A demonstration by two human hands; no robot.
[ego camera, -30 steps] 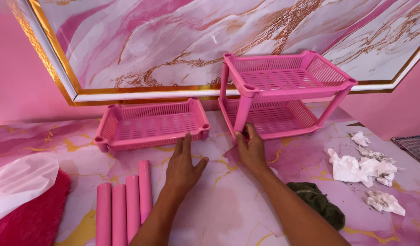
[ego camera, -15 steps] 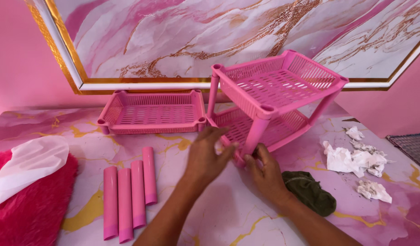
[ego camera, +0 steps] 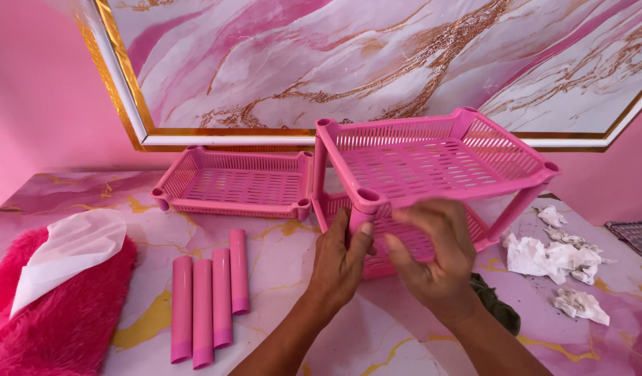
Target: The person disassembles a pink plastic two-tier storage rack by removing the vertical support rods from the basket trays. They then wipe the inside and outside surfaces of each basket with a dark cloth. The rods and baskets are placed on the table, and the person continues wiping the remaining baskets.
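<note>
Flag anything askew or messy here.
The two-tier pink rack sits tilted, gripped at its near corner post by the left hand and right hand. Crumpled white paper scraps litter the tabletop on the right.

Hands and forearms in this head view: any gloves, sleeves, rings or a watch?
Neither. The left hand and right hand are bare, with no gloves and no rings visible. Both forearms are uncovered to the frame's bottom edge; no sleeve, watch or bracelet shows.
</note>
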